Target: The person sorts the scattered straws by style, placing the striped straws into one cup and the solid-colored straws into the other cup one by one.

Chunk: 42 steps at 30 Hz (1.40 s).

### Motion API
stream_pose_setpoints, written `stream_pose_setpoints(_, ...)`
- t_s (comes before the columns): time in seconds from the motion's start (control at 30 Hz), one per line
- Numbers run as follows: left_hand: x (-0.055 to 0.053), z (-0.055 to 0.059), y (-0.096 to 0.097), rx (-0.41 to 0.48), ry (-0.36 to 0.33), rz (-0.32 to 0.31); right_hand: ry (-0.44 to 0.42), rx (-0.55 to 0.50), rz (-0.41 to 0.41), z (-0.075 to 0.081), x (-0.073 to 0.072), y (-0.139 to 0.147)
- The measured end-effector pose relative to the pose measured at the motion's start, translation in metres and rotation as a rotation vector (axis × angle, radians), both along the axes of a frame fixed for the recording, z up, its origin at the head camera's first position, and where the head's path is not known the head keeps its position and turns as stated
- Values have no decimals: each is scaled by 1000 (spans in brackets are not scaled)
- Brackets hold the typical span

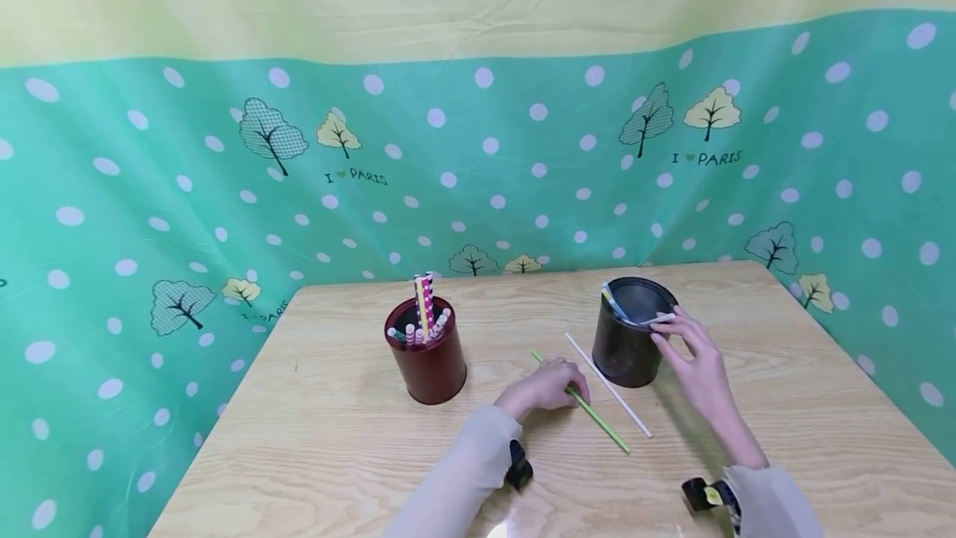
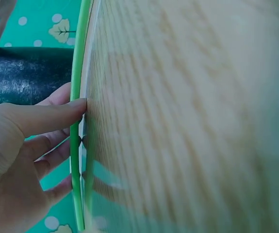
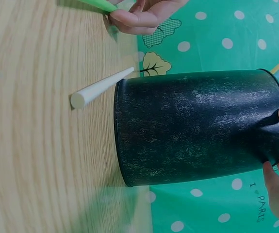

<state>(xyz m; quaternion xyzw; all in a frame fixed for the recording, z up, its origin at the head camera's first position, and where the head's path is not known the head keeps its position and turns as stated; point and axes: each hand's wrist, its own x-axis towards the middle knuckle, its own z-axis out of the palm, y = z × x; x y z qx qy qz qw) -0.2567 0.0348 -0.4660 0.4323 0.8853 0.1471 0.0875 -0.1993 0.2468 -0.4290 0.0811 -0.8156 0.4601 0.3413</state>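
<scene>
Near the middle of the table, my left hand pinches a thin green stick. The left wrist view shows the thumb across the green stick and the other fingers behind it. A white stick lies on the wood just to the right. My right hand is at the rim of a black cylindrical holder, its fingertips around the end of another white stick that leans in the holder. In the right wrist view, those fingers are at the holder's rim.
A dark red cylindrical holder stands to the left, filled with several patterned and striped sticks. Blue and yellow sticks lean inside the black holder. A green dotted cloth hangs behind the wooden table.
</scene>
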Motion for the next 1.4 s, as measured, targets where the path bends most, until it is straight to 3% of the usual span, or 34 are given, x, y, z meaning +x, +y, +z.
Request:
stream_pose_setpoints(0.17, -3, -3, -3, 56, 1, 2, -9, -9, -6, 8, 5, -5)
stream_pose_setpoints(0.3, -8, -1, -8, 184, -38, 5, -16, -6, -9, 21, 13, -13)
stream_pose_setpoints(0.5, -10, 11, -15, 374, -169, 37, -24, -1, -25, 28, 18, -18)
stream_pose_setpoints(0.73, -9, 25, -20, 520, -207, 98, -24, -2, -10, 28, 17, -16)
stream_pose_setpoints(1.07, -6, 35, -20, 597, -181, 122, -22, 1, -11, 30, 16, -18)
stream_pose_setpoints(1.3, -2, 38, -19, 643, -209, 158, -26, -2, -10, 30, 17, -18)
stream_pose_setpoints(1.4, 2, 46, -18, 689, -239, 158, -25, -4, -11, 29, 17, -18)
